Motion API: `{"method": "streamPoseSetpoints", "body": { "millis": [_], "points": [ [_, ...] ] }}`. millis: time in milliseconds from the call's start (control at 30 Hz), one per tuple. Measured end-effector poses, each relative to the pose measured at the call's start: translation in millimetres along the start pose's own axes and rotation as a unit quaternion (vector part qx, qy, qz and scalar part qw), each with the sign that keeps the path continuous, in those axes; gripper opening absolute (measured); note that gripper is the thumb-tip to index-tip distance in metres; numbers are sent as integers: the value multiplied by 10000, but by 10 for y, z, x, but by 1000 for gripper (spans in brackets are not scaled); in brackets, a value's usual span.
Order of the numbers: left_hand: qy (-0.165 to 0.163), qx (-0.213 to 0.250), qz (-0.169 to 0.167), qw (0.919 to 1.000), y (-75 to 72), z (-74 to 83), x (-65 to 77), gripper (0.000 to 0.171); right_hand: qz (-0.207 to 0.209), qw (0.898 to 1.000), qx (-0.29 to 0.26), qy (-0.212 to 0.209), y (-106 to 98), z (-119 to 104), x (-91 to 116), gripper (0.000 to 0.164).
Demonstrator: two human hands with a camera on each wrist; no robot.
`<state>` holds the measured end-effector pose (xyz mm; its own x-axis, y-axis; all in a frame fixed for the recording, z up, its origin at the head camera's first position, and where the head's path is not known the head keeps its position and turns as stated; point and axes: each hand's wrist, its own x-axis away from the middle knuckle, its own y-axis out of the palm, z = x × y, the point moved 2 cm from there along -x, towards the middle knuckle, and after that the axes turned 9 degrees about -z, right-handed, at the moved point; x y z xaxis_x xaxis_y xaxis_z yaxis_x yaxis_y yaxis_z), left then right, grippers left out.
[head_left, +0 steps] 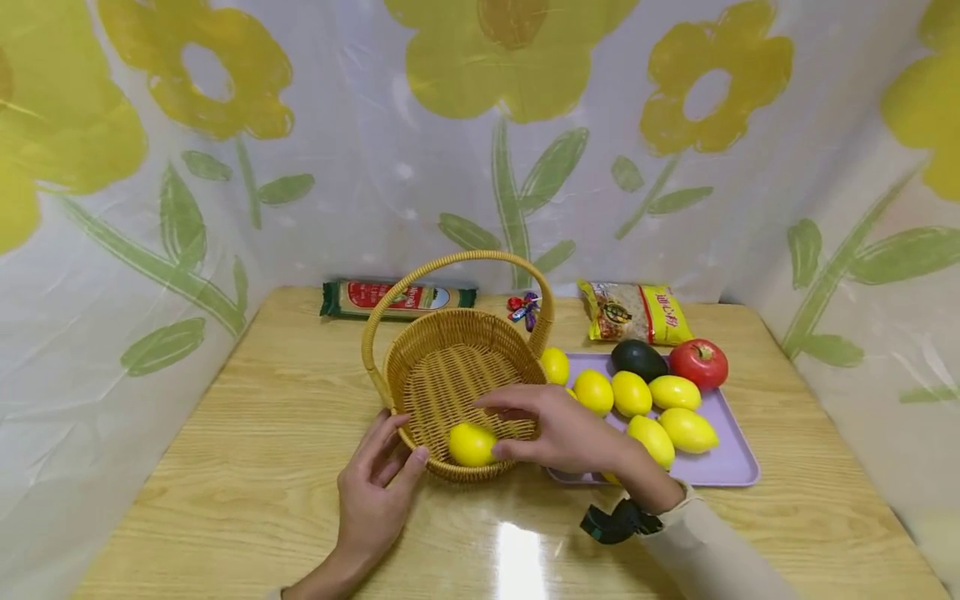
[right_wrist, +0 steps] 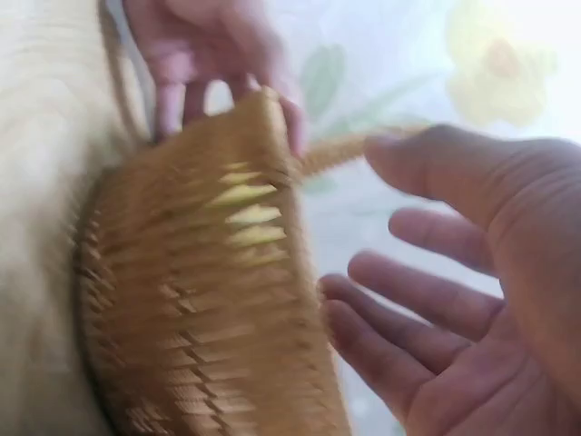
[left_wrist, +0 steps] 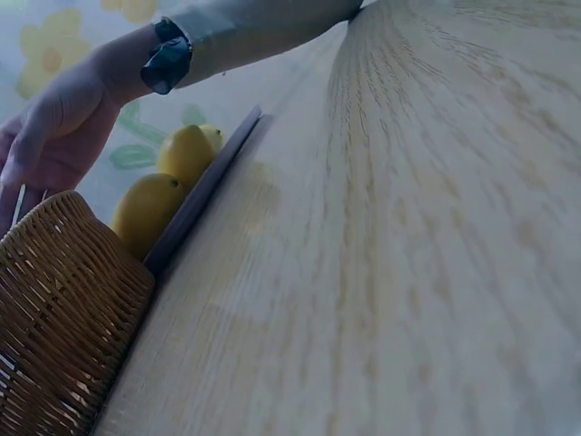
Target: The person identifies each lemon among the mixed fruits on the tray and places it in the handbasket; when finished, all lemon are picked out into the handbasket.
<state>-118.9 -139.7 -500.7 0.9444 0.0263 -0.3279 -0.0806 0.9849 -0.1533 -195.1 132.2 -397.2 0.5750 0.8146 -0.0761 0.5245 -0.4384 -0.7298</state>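
Observation:
A round wicker basket (head_left: 450, 367) with a tall arched handle stands on the table, and one lemon (head_left: 472, 444) lies inside it against the near wall. My left hand (head_left: 378, 492) holds the basket's near-left rim, fingers and thumb at the edge. Over the basket's right side is my right hand (head_left: 558, 429), its thumb tip beside the lemon; whether they touch is hard to tell. In the right wrist view, the right hand (right_wrist: 472, 318) has spread, loosely bent fingers with nothing between them. Yellow shows through the wicker wall (right_wrist: 200, 300) there.
Right of the basket, a lilac tray (head_left: 738, 458) bears several lemons (head_left: 632, 393), a dark green avocado (head_left: 639, 360) and a round red fruit (head_left: 699, 364). Along the back lie a long green-ended packet (head_left: 397, 298), small wrapped candies (head_left: 523, 310) and a yellow-and-clear bag (head_left: 636, 313).

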Motion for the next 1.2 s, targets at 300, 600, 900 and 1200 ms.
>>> {"method": "streamPoseSetpoints", "body": {
  "millis": [300, 600, 900, 1200],
  "points": [
    [-75, -57, -82, 9999, -23, -24, -1, 47, 549, 9901, -1271, 220, -661, 578, 499, 39],
    [-151, 29, -34, 9999, -39, -5, 15, 49, 758, 9861, -963, 1121, -687, 1158, 510, 45],
    [-143, 90, -153, 9997, 6, -14, 17, 49, 517, 9842, 365, 1651, -603, 1131, 245, 52],
    [-112, -25, -143, 9998, -23, -21, 7, 48, 966, 9768, 436, 1858, -475, 1119, 61, 43]
  ]
}}
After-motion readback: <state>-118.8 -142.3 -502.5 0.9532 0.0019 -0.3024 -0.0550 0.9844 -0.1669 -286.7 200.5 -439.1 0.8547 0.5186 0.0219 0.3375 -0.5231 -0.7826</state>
